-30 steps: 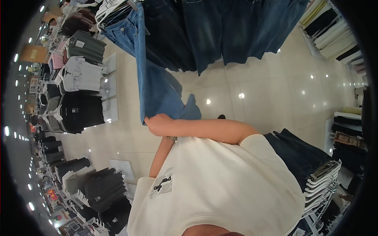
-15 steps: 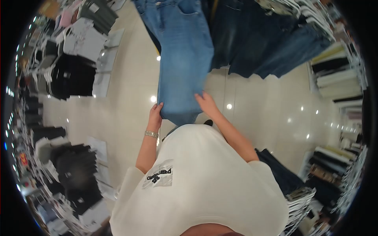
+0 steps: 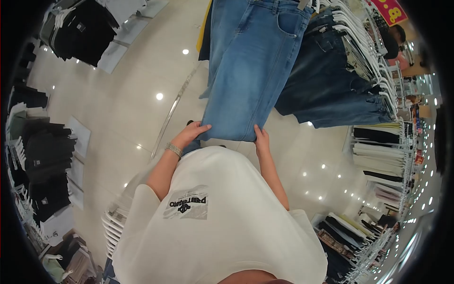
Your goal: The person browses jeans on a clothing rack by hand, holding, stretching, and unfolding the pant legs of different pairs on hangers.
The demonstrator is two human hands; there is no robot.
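A pair of light blue jeans (image 3: 250, 71) hangs from the rack at the top of the view, its lower end drawn toward my body. My left hand (image 3: 191, 133), below a metal-band watch (image 3: 174, 150), pinches the left corner of the leg's bottom edge. At the right corner of that edge, my right hand (image 3: 261, 136) grips the denim between thumb and fingers. The leg lies spread and fairly flat between both hands. Darker blue jeans (image 3: 326, 80) hang just to the right.
White hangers (image 3: 364, 42) crowd the rack at upper right. Racks of folded-over trousers (image 3: 383, 156) stand at right, and dark garments (image 3: 47, 156) hang at left. A metal rail (image 3: 172, 111) runs low over the tiled floor (image 3: 127, 104).
My view has turned, so the rack sits further right. My right hand, blurred at the leg's side before, now grips the hem corner. The hem is stretched straighter between my hands.
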